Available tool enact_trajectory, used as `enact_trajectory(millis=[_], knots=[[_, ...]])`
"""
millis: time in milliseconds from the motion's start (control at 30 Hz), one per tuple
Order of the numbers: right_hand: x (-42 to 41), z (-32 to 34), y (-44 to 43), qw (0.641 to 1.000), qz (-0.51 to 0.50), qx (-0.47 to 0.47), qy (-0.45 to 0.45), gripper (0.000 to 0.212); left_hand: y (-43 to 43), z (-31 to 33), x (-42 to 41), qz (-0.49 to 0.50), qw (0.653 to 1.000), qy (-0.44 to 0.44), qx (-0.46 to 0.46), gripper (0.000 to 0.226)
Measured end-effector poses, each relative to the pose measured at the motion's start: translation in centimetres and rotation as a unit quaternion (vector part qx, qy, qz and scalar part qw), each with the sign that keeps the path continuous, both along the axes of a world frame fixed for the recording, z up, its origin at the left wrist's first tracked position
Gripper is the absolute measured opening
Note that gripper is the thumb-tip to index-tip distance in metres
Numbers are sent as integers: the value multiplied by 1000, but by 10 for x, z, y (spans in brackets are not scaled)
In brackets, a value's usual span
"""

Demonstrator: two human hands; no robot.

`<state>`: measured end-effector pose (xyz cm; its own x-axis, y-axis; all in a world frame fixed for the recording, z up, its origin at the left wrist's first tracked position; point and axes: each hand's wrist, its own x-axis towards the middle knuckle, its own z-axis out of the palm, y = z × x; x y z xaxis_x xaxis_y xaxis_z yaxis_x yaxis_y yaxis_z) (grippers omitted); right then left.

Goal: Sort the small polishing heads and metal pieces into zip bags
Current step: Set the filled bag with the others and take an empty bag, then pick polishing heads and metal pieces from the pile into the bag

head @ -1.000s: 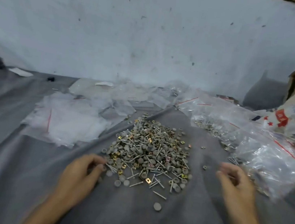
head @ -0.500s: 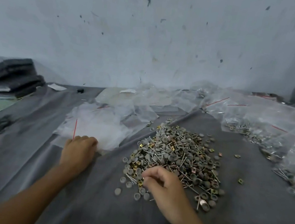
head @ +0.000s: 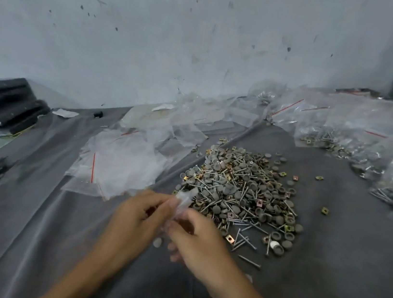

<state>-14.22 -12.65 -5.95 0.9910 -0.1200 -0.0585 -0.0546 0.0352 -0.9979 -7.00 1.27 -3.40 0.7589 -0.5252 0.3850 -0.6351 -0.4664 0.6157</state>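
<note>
The hands meet at lower centre of the frame. The left hand (head: 140,219) and right hand (head: 199,245) both pinch a small clear zip bag (head: 184,201) between their fingertips; its contents cannot be told. Just right of it, on the grey cloth (head: 325,268), lies the heap (head: 240,190) of grey polishing heads, pins and square metal pieces. Flat clear bags (head: 117,165) lie left of centre. At upper right, filled zip bags (head: 379,154) hold similar pins and pieces.
</note>
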Motion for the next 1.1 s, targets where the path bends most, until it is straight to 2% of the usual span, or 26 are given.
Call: enact_trajectory(millis=[100,167,233,333,433,533,633,667,733,867,933,1000,1100], knots=[[-2,5,-9,997,-46,63,-5,24,-3,-5,-8,1,1000,-12,-20,33],[-2,7,-19,994,-64,89,0,24,-3,-10,-12,3,999,32,-35,51],[-3,8,-27,992,-70,101,5,18,-4,-15,-16,5,999,34,-20,65],[2,6,-32,995,-77,67,2,11,-7,-13,-20,37,998,-44,-1,43],[6,3,-28,996,-68,-31,-42,9,-10,-4,-23,71,985,-139,78,31],[7,1,-24,984,-59,-161,-49,16,-14,1,-26,94,970,-159,156,21],[7,-4,-27,927,-105,-360,-19,25,-11,5,-20,182,967,-135,116,27],[7,-5,-28,914,-117,-388,-17,25,-9,6,-19,201,966,-143,82,26],[7,-4,-27,919,-121,-373,-39,17,-11,6,-25,187,965,-176,55,18],[12,1,-25,965,-95,-241,-51,20,-17,-10,-36,94,963,-226,114,15],[15,4,-27,975,-101,-196,-37,17,-17,-15,-35,82,965,-224,112,24],[15,5,-29,981,-95,-165,-32,22,-16,-18,-33,83,970,-208,99,29],[9,5,-31,985,-55,-160,-17,32,-18,-18,-32,106,978,-164,75,21]])
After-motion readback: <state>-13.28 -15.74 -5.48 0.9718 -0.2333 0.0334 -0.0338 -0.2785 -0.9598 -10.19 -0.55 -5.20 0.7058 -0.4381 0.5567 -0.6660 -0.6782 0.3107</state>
